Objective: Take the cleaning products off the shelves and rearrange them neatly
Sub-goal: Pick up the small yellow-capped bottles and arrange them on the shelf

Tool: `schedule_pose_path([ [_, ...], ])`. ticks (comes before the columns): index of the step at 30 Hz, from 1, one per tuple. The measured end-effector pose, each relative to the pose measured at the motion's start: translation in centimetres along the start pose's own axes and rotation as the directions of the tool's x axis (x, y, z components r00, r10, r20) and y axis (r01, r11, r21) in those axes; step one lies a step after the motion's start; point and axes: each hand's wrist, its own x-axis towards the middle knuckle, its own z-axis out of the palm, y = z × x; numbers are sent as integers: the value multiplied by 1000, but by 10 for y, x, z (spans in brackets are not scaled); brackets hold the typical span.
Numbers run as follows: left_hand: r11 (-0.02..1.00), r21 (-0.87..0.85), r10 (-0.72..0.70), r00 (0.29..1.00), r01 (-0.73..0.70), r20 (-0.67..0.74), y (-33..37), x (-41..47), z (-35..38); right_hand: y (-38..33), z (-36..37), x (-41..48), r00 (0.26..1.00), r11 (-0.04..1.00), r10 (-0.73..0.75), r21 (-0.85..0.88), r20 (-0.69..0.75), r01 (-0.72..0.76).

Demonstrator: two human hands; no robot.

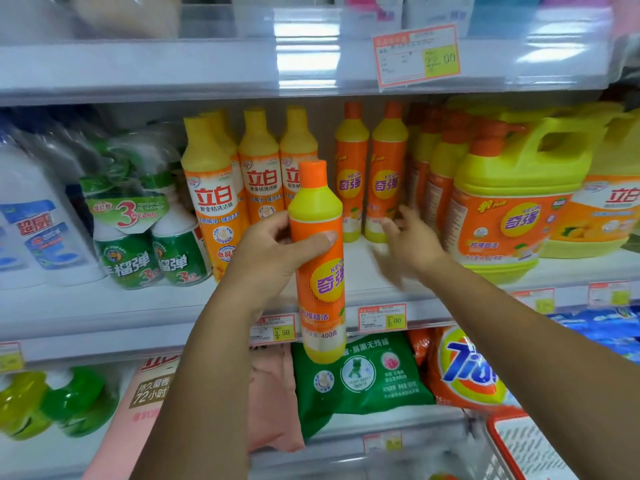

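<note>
My left hand (273,247) grips an orange and yellow dish soap bottle (320,282) with an orange cap, holding it upright in front of the middle shelf (138,306). My right hand (412,233) reaches toward the shelf with fingers spread and holds nothing. It is blurred, close to two matching orange bottles (369,174) standing at the back of the shelf. Taller yellow-capped bottles (242,174) stand to their left.
Big yellow jugs (512,195) with handles fill the shelf's right side. Green spray bottles (152,244) and white bottles (38,220) are at the left. Detergent bags (360,372) lie on the shelf below. A red basket (526,448) is at the lower right.
</note>
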Motion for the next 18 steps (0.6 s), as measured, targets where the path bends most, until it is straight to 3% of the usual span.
schedule_pose_path([
  [2,1000,32,1,1000,-2,19,5,-5,-1,-6,-13,-43,995,975,-98,197,-24,100],
  [4,998,61,4,999,-7,42,10,-10,0,-6,-23,-87,978,914,-160,395,137,94],
  [6,996,83,19,997,-25,71,16,-15,3,-9,-25,-123,895,904,-233,424,380,55],
  [8,996,84,31,994,-39,101,22,-20,7,-11,-20,-144,852,926,-249,372,461,70],
  [12,994,77,68,986,-80,150,30,-27,11,-15,-16,-155,920,948,-238,280,312,150],
  [18,990,2,134,953,-140,271,28,-24,5,-19,-23,-135,936,922,-324,267,138,279],
])
